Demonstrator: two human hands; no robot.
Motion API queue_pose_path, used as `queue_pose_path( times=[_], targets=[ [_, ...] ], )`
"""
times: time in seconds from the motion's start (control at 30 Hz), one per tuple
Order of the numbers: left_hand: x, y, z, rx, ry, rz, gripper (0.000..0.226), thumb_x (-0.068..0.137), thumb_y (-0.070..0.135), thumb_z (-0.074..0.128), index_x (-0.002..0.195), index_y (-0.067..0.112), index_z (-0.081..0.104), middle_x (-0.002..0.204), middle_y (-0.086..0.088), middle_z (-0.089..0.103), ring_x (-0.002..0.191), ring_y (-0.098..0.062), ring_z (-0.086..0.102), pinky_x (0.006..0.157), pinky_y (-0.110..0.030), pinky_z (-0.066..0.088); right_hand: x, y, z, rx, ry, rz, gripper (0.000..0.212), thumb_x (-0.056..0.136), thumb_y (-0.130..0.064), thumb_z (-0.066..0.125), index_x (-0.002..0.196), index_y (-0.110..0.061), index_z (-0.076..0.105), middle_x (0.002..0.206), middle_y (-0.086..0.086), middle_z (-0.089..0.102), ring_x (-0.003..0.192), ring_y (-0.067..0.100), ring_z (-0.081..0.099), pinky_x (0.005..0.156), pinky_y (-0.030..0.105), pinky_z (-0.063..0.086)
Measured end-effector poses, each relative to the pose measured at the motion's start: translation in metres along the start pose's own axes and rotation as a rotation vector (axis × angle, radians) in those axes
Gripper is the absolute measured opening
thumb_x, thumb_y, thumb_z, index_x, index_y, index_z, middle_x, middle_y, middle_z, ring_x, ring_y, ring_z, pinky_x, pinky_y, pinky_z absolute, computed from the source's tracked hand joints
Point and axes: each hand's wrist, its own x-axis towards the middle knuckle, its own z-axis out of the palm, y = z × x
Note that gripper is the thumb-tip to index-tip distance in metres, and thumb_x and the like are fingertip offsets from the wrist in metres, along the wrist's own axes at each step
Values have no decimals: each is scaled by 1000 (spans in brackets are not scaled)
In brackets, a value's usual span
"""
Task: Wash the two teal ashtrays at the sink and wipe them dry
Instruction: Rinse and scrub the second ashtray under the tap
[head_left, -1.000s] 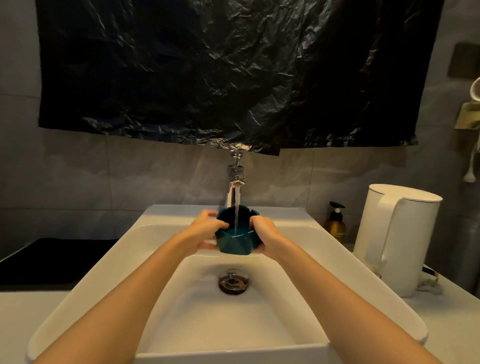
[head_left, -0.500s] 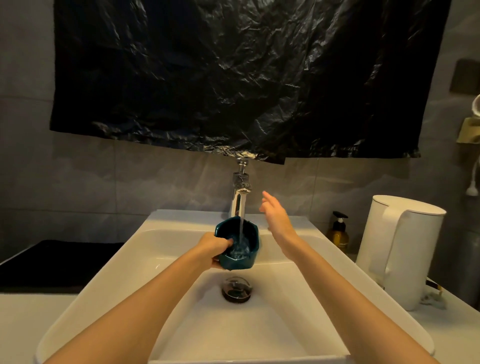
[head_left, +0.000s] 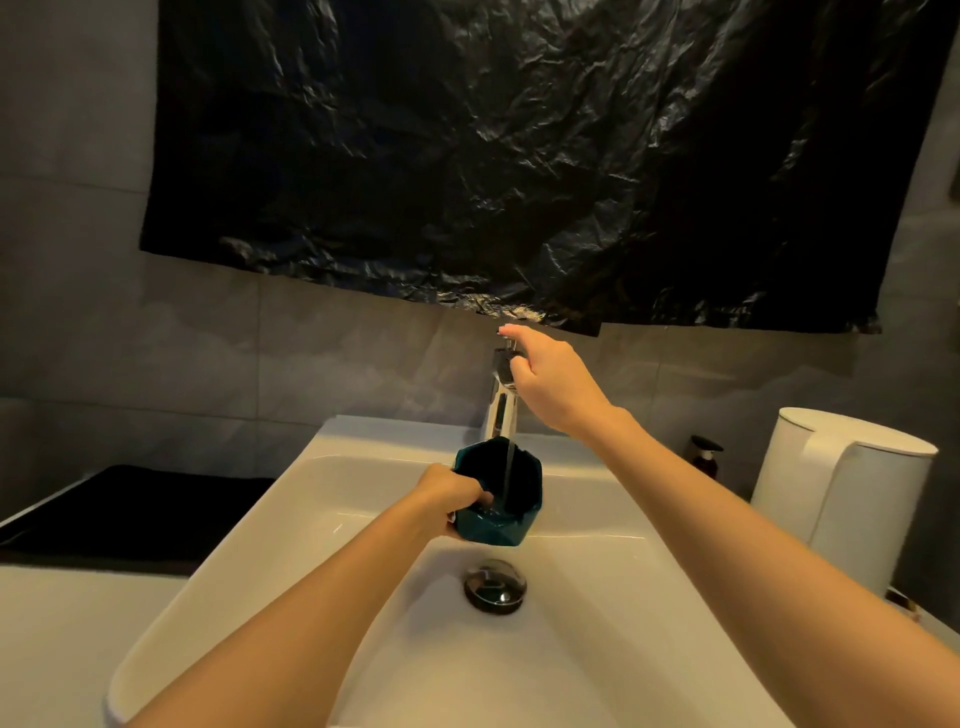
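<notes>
One teal faceted ashtray (head_left: 522, 525) is held tilted over the white sink basin (head_left: 322, 499), under the chrome faucet (head_left: 500, 415). A thin stream of water runs into it. My left hand (head_left: 451, 500) grips the ashtray's left rim, thumb inside. My right hand (head_left: 550, 382) is raised at the top of the faucet; its forefinger lies over the small handle and its thumb sits below it, pinching it. A second ashtray is not in view.
The metal drain plug (head_left: 494, 584) sits in the basin below the ashtray. A white kettle (head_left: 841, 499) and a brown pump bottle (head_left: 705, 457) stand to the right. A black mat (head_left: 130, 509) lies on the left counter. A black plastic sheet (head_left: 519, 156) hangs above.
My right hand let go of the ashtray and rose to the faucet handle. My left hand now holds the ashtray alone, tilted under the stream.
</notes>
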Motion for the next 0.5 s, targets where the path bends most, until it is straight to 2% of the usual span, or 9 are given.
queue_pose_path(
  times=[0.07, 0.1, 0.13, 0.23, 0.33, 0.37, 0.4, 0.43, 0.5],
  targets=[
    [-1, 0, 0, 8, 3, -1, 40, 87, 7, 64, 122, 6, 47, 124, -17, 55, 111, -32, 55, 79, -37, 54, -7, -1, 1, 9, -28, -15, 49, 97, -16, 35, 146, -20, 34, 149, 8, 40, 117, 26, 53, 95, 35, 41],
    [-1, 0, 0, 10, 4, -1, 41, 86, 8, 64, 123, 5, 46, 124, -17, 55, 111, -32, 55, 81, -38, 55, -8, -2, -1, 37, -44, -1, 50, 97, -15, 35, 147, -21, 33, 151, 8, 37, 111, 20, 55, 95, 34, 41],
    [-1, 0, 0, 13, 10, 0, 42, 86, 8, 65, 124, 5, 46, 124, -17, 54, 112, -32, 55, 83, -39, 55, -7, -3, -3, 73, -60, 17, 50, 97, -15, 35, 147, -21, 32, 152, 8, 35, 105, 15, 54, 94, 34, 42],
    [-2, 1, 0, 42, 24, 6, 44, 86, 8, 65, 125, 5, 45, 125, -17, 53, 112, -32, 54, 81, -37, 54, -13, -6, -7, 173, -24, 60, 52, 94, -9, 41, 146, -20, 37, 150, 1, 39, 117, 14, 48, 105, 36, 41],
    [-2, 2, 1, 80, 21, 21, 41, 87, 7, 63, 125, 5, 45, 124, -17, 53, 112, -32, 54, 76, -36, 53, -44, 5, 5, 215, 286, 77, 35, 88, -8, 51, 120, -19, 59, 120, 0, 59, 97, 10, 56, 84, 32, 52],
    [-2, 2, 1, 105, 27, 29, 40, 88, 7, 62, 124, 5, 45, 124, -17, 53, 111, -31, 53, 75, -35, 53, -56, 12, 10, 202, 317, 108, 26, 86, -10, 54, 109, -20, 61, 110, 0, 60, 90, 10, 56, 77, 31, 51],
    [-2, 1, 1, 138, 35, 42, 40, 88, 7, 62, 124, 5, 46, 123, -17, 53, 111, -31, 53, 75, -35, 53, -67, 19, 14, 201, 254, 169, 20, 86, -15, 58, 105, -21, 59, 106, 1, 60, 87, 11, 56, 72, 29, 49],
    [-2, 1, 2, 171, 43, 62, 39, 88, 7, 62, 124, 5, 46, 122, -17, 54, 110, -31, 54, 77, -35, 53, -76, 25, 18, 220, 106, 266, 24, 86, -23, 61, 109, -21, 57, 108, 2, 59, 89, 12, 56, 69, 25, 46],
    [0, 0, 3, 232, 51, 120, 40, 87, 9, 63, 123, 7, 48, 120, -16, 56, 109, -31, 55, 81, -37, 54, -89, 36, 26, 271, -286, 471, 48, 84, -37, 66, 125, -21, 48, 114, 2, 59, 90, 14, 57, 59, 20, 42]
  ],
)
